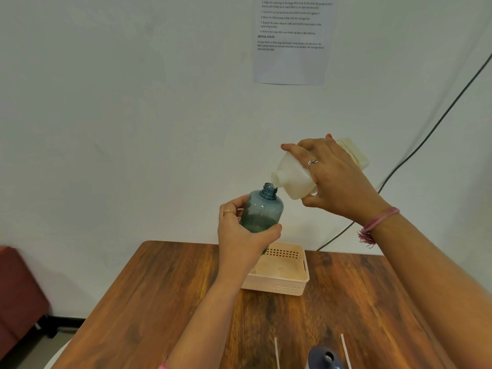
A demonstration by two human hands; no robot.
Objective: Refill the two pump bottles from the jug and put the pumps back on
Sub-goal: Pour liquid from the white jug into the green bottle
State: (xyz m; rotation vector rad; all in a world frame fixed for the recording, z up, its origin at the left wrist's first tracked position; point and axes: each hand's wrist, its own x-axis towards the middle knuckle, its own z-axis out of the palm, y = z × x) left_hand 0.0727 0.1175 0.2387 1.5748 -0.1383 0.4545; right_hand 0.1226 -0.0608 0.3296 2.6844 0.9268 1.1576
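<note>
Our left hand (241, 235) holds the blue pump bottle (262, 210) upright above the table (159, 288). Our right hand (338, 179) grips the white jug (295, 179), tipped sideways, its mouth right at the bottle's open top.

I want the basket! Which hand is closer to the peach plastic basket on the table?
Left. The left hand grips the blue bottle just above the peach plastic basket; the right hand tilts the white jug higher up.
</note>
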